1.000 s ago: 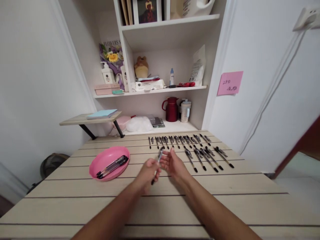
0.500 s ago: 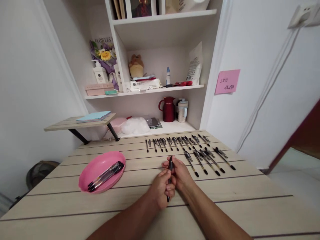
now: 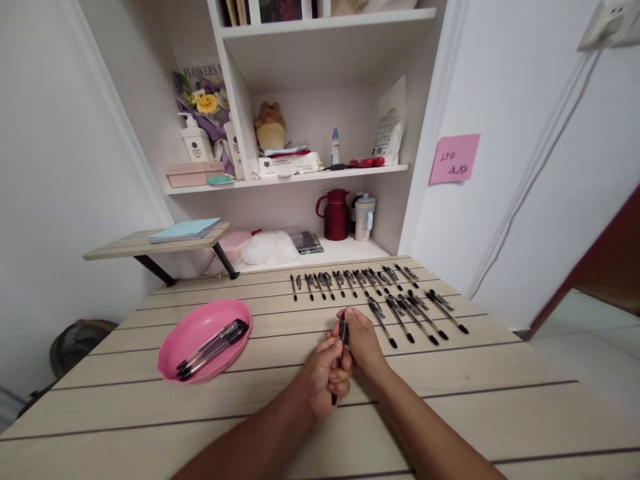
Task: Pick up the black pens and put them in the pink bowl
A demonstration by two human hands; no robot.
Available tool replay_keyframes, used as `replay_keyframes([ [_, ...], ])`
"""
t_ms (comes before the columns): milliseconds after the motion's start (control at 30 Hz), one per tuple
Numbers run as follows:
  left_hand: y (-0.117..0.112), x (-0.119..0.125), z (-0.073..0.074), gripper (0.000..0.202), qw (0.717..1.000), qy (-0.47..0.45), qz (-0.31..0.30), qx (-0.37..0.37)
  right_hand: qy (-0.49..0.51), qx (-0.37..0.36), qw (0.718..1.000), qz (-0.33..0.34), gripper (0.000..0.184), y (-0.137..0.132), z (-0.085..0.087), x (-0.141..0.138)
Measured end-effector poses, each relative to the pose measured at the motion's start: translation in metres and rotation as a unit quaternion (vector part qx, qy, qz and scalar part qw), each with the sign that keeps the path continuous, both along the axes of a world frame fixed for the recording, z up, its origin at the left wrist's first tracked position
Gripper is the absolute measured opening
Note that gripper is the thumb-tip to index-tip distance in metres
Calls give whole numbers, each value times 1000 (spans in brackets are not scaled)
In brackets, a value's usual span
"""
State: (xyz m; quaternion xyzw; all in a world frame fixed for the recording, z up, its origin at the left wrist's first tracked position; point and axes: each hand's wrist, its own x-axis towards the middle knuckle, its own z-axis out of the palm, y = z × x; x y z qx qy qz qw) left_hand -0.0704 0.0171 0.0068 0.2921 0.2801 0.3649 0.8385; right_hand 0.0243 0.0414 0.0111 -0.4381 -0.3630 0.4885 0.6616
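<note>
Both hands meet over the table around one black pen [image 3: 343, 331]. My left hand [image 3: 325, 373] is closed round its lower part, and the dark lower tip sticks out below the fist. At the upper end, my right hand [image 3: 361, 339] pinches the pen between thumb and fingers. Part of the barrel is hidden by the fingers. Just beyond the hands, to the right, lies a row of pens [image 3: 413, 319] with loose caps beside them. Farther back is a second row of pens [image 3: 350, 283]. A pink bowl [image 3: 170, 327] at the left holds several capped clear pens [image 3: 213, 350].
The slatted wooden table [image 3: 280, 320] reaches to a white shelf unit [image 3: 320, 175]. A small raised stand [image 3: 130, 246] with blue paper is at the back left. A red jug [image 3: 335, 217] and a cup [image 3: 365, 219] stand on the lower shelf. A pink note [image 3: 454, 159] is on the wall.
The camera view has shifted slightly. Both hands keep their hold on the pen, which leans a little more to the right at its top.
</note>
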Motion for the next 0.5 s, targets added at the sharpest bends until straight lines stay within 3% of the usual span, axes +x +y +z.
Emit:
replay_keyframes([
  [167, 0, 4, -2, 34, 995, 66, 35, 70, -18, 26, 999, -5, 35, -3, 3, 1],
  [300, 1, 12, -13, 34, 973, 171, 89, 123, -47, -46, 997, 28, 35, -2, 0, -1],
  [400, -1, 16, -16, 34, 968, 203, 85, 121, -42, -81, 996, 24, 30, -3, -1, -3],
  [500, -1, 11, -12, 28, 982, 162, 54, 80, 33, -73, 997, 24, 22, -4, 1, -3],
])
